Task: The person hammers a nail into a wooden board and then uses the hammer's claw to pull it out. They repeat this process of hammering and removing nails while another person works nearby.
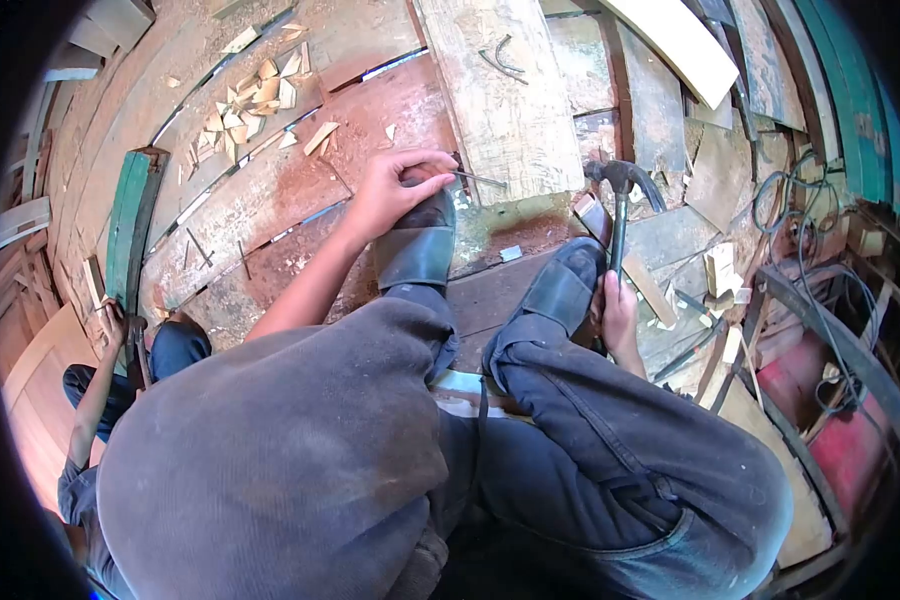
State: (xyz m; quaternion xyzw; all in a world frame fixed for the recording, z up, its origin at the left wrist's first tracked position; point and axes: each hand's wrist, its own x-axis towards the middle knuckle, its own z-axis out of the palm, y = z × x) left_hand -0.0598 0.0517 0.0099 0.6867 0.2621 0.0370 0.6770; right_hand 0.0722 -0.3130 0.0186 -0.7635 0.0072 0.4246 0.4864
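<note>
While I crouch over the boards, my left hand (395, 190) pinches one nail (480, 180) against the edge of a pale plank (505, 110). My right hand (618, 318) is closed around the handle of one claw hammer (622, 190), held upright beside my right sandal (560, 290). Two bent nails (500, 58) lie farther up the plank. Another person's hand (115, 322) grips a second tool at lower left.

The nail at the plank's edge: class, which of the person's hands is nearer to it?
Left. The left hand pinches the nail at the plank edge. The right hand is apart, lower right by the knee, holding the hammer.
</note>
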